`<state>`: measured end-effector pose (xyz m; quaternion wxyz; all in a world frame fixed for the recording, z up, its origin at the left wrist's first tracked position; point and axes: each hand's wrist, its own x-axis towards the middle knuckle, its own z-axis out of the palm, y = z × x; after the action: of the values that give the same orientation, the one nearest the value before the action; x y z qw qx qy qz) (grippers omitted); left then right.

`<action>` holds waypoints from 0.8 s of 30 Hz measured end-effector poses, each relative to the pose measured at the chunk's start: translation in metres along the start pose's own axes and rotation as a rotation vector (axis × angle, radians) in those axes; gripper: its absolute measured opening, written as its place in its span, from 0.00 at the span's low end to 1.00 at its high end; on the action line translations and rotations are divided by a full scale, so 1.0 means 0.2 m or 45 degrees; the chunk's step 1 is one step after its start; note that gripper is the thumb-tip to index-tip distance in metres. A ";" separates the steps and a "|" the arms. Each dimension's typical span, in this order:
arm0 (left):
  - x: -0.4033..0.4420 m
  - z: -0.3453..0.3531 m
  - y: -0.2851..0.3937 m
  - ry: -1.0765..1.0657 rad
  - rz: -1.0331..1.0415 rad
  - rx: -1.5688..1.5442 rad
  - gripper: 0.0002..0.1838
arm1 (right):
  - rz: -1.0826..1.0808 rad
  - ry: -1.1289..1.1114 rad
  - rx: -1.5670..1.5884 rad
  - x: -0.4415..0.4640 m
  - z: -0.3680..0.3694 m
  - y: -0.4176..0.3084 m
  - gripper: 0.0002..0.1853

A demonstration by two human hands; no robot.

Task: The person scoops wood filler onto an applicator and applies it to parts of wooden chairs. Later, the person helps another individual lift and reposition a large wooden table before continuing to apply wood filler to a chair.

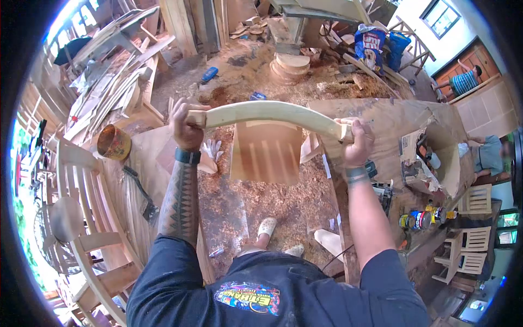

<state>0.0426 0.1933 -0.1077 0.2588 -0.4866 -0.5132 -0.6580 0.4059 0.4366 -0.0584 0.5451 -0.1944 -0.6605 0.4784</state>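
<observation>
A pale curved wooden rail [267, 111] is held up level in front of me, bowed away from my body. My left hand [187, 125] is closed around its left end, which has a squared block shape. The right end is gripped by my right hand [357, 143], fingers wrapped over it. Below the rail, a brown wooden panel [266, 155] with lighter stripes shows; the rail partly covers its far edge. A pair of light work gloves [212, 149] lies near my left forearm.
Sawdust and shavings cover the floor [267, 207]. On the left stand a slatted wooden chair [92, 240] and a rusty bucket [114, 142]. To the right are a cardboard box [433, 158] and several cans [419, 219]. Another person in a striped shirt [463, 83] is far right.
</observation>
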 end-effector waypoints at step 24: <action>0.33 0.30 0.16 0.031 -0.779 -0.275 0.11 | -0.391 -0.076 -0.528 0.95 0.13 0.59 0.21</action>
<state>0.0667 0.2490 -0.0342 0.0019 -0.3263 -0.5596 -0.7618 0.2887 0.6292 -0.0542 0.5402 -0.1852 -0.7819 0.2499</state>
